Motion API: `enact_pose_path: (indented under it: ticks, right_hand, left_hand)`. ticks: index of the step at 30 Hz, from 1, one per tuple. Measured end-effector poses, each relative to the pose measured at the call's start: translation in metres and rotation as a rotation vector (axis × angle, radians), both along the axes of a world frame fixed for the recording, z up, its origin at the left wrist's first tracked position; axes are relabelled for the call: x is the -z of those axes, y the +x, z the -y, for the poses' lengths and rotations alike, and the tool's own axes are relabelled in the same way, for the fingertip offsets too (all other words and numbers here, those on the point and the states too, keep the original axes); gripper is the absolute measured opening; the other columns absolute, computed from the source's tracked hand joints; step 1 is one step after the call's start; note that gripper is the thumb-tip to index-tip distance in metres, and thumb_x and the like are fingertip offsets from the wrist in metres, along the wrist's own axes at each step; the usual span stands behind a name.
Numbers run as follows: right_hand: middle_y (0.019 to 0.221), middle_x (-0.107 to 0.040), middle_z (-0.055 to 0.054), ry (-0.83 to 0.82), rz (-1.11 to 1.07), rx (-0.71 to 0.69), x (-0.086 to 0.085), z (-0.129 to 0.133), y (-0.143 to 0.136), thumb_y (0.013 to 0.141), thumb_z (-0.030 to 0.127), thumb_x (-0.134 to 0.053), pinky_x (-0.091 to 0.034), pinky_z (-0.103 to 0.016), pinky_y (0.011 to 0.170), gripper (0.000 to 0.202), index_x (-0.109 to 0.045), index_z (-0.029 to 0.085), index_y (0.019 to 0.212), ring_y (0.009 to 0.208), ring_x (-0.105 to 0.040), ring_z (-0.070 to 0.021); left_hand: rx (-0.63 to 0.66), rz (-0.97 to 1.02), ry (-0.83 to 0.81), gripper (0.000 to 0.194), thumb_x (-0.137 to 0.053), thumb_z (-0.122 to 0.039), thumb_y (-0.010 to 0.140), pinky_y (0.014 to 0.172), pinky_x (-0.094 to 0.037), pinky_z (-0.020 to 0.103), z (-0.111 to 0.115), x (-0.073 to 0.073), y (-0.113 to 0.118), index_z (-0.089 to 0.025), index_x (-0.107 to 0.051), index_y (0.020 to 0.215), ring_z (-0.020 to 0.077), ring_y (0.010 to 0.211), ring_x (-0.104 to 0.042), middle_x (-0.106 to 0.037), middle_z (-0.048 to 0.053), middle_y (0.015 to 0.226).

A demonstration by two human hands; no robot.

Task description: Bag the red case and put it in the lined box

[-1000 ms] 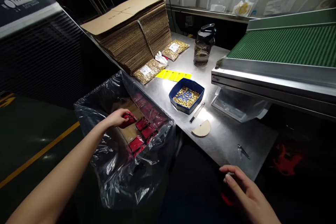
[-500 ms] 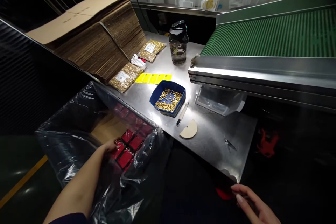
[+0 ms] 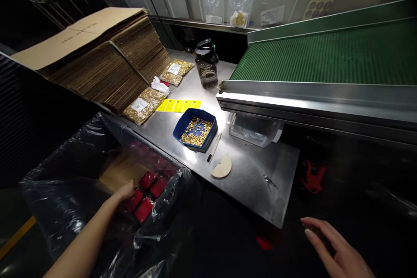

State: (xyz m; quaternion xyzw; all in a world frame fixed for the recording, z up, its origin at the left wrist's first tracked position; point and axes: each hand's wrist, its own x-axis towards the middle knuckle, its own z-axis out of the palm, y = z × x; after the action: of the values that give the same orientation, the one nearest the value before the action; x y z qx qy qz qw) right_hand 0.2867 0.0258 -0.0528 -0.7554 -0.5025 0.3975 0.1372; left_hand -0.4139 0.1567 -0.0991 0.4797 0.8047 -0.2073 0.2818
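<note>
My left hand [image 3: 127,190] reaches down into a carton lined with clear plastic [image 3: 55,186]. It is at the edge of several glossy red square boxes [image 3: 143,209] packed in rows. Its fingertips are hidden, so I cannot tell whether it grips one of them. At the lower right, beyond the corner of the metal table [image 3: 254,191], my right hand [image 3: 335,243] is in the air. Its thumb and index finger are a little apart, with nothing visible between them.
On the table are a blue tray [image 3: 213,134] of small gold pieces, a pen-like tool [image 3: 214,147], a pale half-disc [image 3: 223,167], small snippers [image 3: 269,181], bags of gold pieces [image 3: 143,106] and a water bottle [image 3: 207,69]. Flat cardboard [image 3: 107,69] is stacked left; a green conveyor [image 3: 312,63] stands right.
The view has swung a little to the right, so the table's things sit further left. My left hand stays at the red boxes. The right hand's thumb and index finger have parted.
</note>
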Motion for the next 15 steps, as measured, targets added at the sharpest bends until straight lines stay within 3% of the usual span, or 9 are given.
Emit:
enact_pose_path:
  ticks: [2,4,5,7,9,11,12,14,15]
  right_hand:
    - [0.126,-0.073,-0.003,0.080,0.131,0.118,-0.002,-0.002,0.028,0.085,0.063,-0.059,-0.061,-0.033,0.065,0.040,-0.073,0.039,0.113,0.098,-0.074,-0.0302]
    - [0.120,-0.076,-0.005,0.138,0.244,0.267,-0.001,-0.002,0.056,0.085,0.064,-0.058,-0.060,-0.038,0.064,0.038,-0.075,0.039,0.109,0.091,-0.075,-0.0313]
    - [0.115,-0.077,-0.006,0.149,0.264,0.336,0.000,-0.003,0.068,0.085,0.064,-0.058,-0.059,-0.039,0.064,0.039,-0.076,0.037,0.107,0.089,-0.075,-0.0323]
    - [0.104,-0.080,-0.009,0.146,0.256,0.471,0.005,-0.005,0.083,0.086,0.065,-0.057,-0.059,-0.041,0.066,0.044,-0.076,0.032,0.107,0.088,-0.075,-0.0340]
    - [0.098,-0.080,-0.009,0.158,0.276,0.589,0.011,-0.010,0.087,0.087,0.064,-0.054,-0.057,-0.041,0.068,0.048,-0.074,0.027,0.110,0.088,-0.075,-0.0345]
    - [0.095,-0.080,-0.008,0.178,0.351,0.636,0.019,-0.016,0.083,0.087,0.063,-0.054,-0.055,-0.039,0.065,0.047,-0.074,0.027,0.108,0.083,-0.075,-0.0330]
    - [0.095,-0.080,-0.007,0.194,0.388,0.619,0.022,-0.019,0.079,0.086,0.062,-0.054,-0.053,-0.038,0.062,0.044,-0.075,0.028,0.106,0.080,-0.074,-0.0317]
    - [0.095,-0.080,-0.005,0.251,0.414,0.539,0.029,-0.023,0.072,0.086,0.060,-0.054,-0.050,-0.035,0.057,0.040,-0.077,0.030,0.101,0.075,-0.073,-0.0288]
    - [0.096,-0.080,-0.004,0.305,0.408,0.504,0.033,-0.024,0.070,0.088,0.059,-0.053,-0.050,-0.033,0.056,0.040,-0.077,0.031,0.099,0.075,-0.073,-0.0274]
  left_hand:
    - [0.012,-0.099,0.078,0.022,-0.068,-0.030,0.093,0.096,-0.053,0.045,-0.016,-0.034,0.004,-0.014,-0.068,0.107,0.0276,0.110,-0.067,-0.072,0.010,0.114]
    - [0.015,-0.193,0.165,0.022,-0.066,-0.025,0.086,0.093,-0.052,0.043,-0.029,-0.077,0.013,-0.014,-0.069,0.105,0.0347,0.110,-0.067,-0.075,0.010,0.108]
    - [0.016,-0.240,0.216,0.026,-0.061,-0.031,0.088,0.090,-0.052,0.045,-0.034,-0.100,0.022,-0.016,-0.068,0.109,0.0380,0.107,-0.068,-0.075,0.010,0.108]
    - [0.041,-0.302,0.379,0.038,-0.047,-0.050,0.095,0.085,-0.053,0.047,-0.043,-0.142,0.059,-0.026,-0.064,0.120,0.0390,0.103,-0.068,-0.075,0.006,0.112]
    - [0.077,-0.119,0.751,0.044,-0.044,-0.063,0.094,0.083,-0.054,0.043,-0.050,-0.172,0.120,-0.029,-0.067,0.111,0.0346,0.095,-0.070,-0.076,0.002,0.102]
    - [0.156,0.274,0.858,0.042,-0.055,-0.065,0.088,0.082,-0.056,0.037,-0.061,-0.184,0.198,-0.028,-0.072,0.099,0.0305,0.092,-0.072,-0.078,0.000,0.097]
    - [0.274,0.476,0.758,0.039,-0.056,-0.060,0.091,0.086,-0.055,0.034,-0.069,-0.183,0.238,-0.027,-0.073,0.102,0.0282,0.095,-0.072,-0.078,0.001,0.102]
    - [0.536,0.704,0.588,0.036,-0.053,-0.052,0.098,0.091,-0.054,0.030,-0.088,-0.169,0.312,-0.025,-0.073,0.111,0.0249,0.103,-0.070,-0.077,0.003,0.113]
    - [0.649,0.713,0.539,0.036,-0.048,-0.047,0.101,0.092,-0.054,0.030,-0.099,-0.159,0.343,-0.024,-0.072,0.115,0.0238,0.106,-0.069,-0.075,0.004,0.117]
